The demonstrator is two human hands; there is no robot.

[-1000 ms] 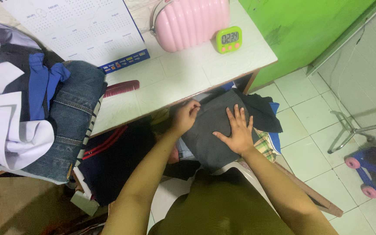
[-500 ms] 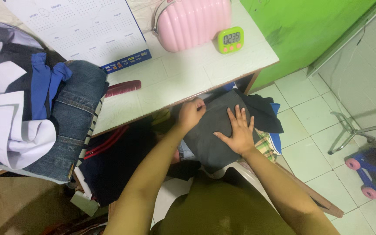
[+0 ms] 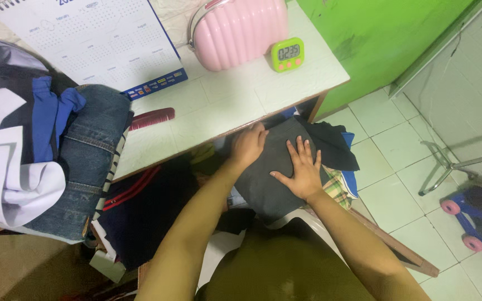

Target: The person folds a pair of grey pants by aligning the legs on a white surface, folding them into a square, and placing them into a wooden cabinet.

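We have the dark grey garment [image 3: 277, 167] lying on top of a stack of clothes on a seat, just below the near edge of the worktop [image 3: 241, 92]. It looks folded into a compact block and sits fairly square; we judge the folding close to done, with smoothing and pressing the part in hand. Under it, a black piece [image 3: 330, 142], a checked cloth [image 3: 338, 188] and a blue edge [image 3: 351, 181] stick out to the right of the grey garment, so the stack beneath is not tidy.

Our left hand [image 3: 247, 146] rests on the far left corner of the grey garment, fingers curled loosely onto the cloth; we cannot tell whether they pinch an edge or only press. Our right hand [image 3: 301, 170] lies flat on the middle of the garment, fingers spread and released, holding nothing.

Plenty looks unfolded: a heap with blue jeans [image 3: 87, 153], a blue top [image 3: 48, 120] and white cloth [image 3: 12, 173] sits well to the left of the grey garment, and a dark piece with red stripes [image 3: 135, 200] hangs between them.

As for signs and packages: beyond the grey garment, on the worktop, stand a small green digital timer [image 3: 287, 53] with pink buttons, a ribbed pink case [image 3: 238, 30] just left of it, and a white calendar [image 3: 90, 42] with a blue bottom strip farther left. A dark red comb [image 3: 152, 118] lies nearer.
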